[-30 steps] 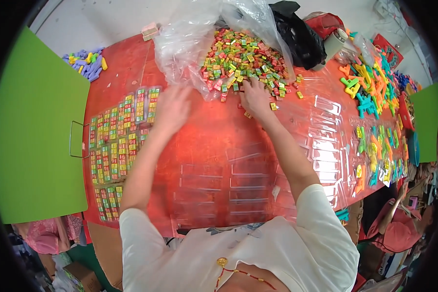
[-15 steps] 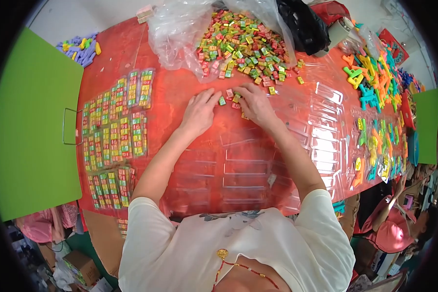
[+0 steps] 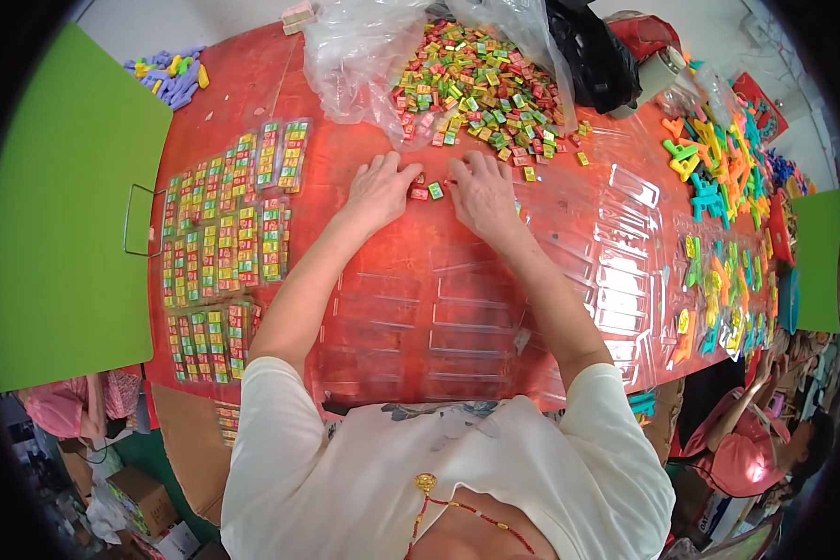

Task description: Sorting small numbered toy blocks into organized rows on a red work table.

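Observation:
Small rectangular wrapped pieces that look like sweets lie between my hands on the red table: a red piece and a green piece, with a darker one beside my left fingertips. My left hand rests palm down just left of them, fingers bent and apart, nothing visibly gripped. On their right, my right hand is also palm down with bent, parted fingers; its undersides are hidden. Beyond both hands a large heap of the same sweets spills from a clear plastic bag.
Filled clear trays of sweets stand in rows at left, beside a green panel. Clear plastic trays lie before me, more at right. Colourful toy guns pile up at far right. A black bag sits behind the heap.
My right hand has drawn slightly back toward me, and my left hand stays near the same spot. Fewer loose pieces show beside my right hand. The whole view has shifted slightly.

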Action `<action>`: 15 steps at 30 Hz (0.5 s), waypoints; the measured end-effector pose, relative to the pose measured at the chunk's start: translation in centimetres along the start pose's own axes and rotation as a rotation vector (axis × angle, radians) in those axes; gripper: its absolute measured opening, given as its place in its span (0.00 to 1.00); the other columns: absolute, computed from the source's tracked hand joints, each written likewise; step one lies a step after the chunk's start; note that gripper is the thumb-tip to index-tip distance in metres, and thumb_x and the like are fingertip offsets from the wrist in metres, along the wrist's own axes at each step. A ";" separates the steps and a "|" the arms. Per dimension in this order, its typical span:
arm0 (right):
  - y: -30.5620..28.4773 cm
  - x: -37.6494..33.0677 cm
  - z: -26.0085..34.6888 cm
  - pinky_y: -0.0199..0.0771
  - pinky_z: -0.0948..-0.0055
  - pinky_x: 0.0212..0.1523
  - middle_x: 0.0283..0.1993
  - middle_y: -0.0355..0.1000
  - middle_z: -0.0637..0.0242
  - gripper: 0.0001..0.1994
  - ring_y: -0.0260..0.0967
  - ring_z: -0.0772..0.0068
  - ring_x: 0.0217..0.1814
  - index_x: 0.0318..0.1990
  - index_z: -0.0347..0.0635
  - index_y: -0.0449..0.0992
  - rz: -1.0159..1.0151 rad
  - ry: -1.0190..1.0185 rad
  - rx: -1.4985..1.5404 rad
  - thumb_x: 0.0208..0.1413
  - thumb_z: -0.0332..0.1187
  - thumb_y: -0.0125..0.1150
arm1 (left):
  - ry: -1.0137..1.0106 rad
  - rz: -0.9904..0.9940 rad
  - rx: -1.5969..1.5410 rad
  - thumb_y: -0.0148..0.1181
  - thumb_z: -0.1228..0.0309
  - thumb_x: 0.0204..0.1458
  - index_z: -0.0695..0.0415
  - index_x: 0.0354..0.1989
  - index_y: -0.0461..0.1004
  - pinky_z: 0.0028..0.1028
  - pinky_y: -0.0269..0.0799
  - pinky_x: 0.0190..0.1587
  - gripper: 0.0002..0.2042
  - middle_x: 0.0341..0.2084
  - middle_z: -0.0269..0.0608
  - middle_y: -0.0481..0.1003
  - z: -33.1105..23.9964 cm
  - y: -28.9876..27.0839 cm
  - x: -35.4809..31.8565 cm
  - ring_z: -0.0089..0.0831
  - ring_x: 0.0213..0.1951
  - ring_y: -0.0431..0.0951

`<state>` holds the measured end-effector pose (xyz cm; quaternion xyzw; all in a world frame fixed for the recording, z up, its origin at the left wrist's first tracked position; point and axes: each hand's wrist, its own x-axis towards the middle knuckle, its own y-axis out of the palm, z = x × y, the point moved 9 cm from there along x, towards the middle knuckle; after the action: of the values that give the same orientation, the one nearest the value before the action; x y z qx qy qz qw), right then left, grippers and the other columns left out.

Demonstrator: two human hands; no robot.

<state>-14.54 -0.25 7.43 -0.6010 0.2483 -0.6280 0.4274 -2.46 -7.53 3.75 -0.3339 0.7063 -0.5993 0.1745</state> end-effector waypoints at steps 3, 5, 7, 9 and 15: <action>0.6 -0.5 1.8 0.63 0.58 0.50 0.41 0.67 0.62 0.06 0.66 0.61 0.46 0.35 0.45 0.74 0.081 -0.097 -0.030 0.49 0.32 0.61 | 0.005 -0.019 0.062 0.59 0.71 0.52 0.52 0.49 0.73 0.42 0.67 0.47 0.15 0.40 0.43 0.70 -0.3 0.3 0.2 0.43 0.48 0.72; 1.2 -1.0 1.9 0.63 0.58 0.50 0.41 0.67 0.62 0.06 0.66 0.61 0.47 0.34 0.45 0.74 0.118 -0.100 -0.041 0.48 0.32 0.61 | -0.001 -0.033 0.070 0.59 0.70 0.51 0.53 0.45 0.74 0.43 0.67 0.46 0.12 0.39 0.43 0.71 -0.6 0.3 0.1 0.43 0.47 0.72; 1.4 -1.1 2.3 0.63 0.57 0.51 0.41 0.67 0.63 0.06 0.67 0.61 0.47 0.33 0.44 0.74 0.100 -0.120 -0.058 0.48 0.33 0.62 | -0.041 -0.088 0.053 0.57 0.69 0.51 0.54 0.40 0.75 0.42 0.67 0.45 0.09 0.36 0.44 0.72 -0.7 -0.3 -0.9 0.42 0.44 0.74; 1.6 -1.5 2.3 0.63 0.57 0.51 0.41 0.67 0.63 0.07 0.67 0.61 0.47 0.33 0.44 0.74 0.138 -0.111 -0.023 0.48 0.33 0.62 | -0.049 -0.083 0.056 0.58 0.68 0.51 0.55 0.39 0.75 0.42 0.66 0.45 0.08 0.35 0.44 0.72 -1.0 -0.4 -1.6 0.42 0.44 0.74; 1.3 -1.3 2.2 0.63 0.56 0.51 0.42 0.67 0.63 0.10 0.67 0.61 0.48 0.35 0.44 0.74 0.160 -0.099 0.031 0.46 0.35 0.66 | -0.091 0.000 0.081 0.60 0.64 0.51 0.56 0.39 0.74 0.42 0.64 0.45 0.11 0.36 0.43 0.72 -0.6 -0.9 -2.9 0.41 0.45 0.74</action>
<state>-12.17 0.60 6.00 -0.6028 0.2643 -0.5651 0.4974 -0.58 -5.16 4.28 -0.3536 0.6728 -0.6115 0.2198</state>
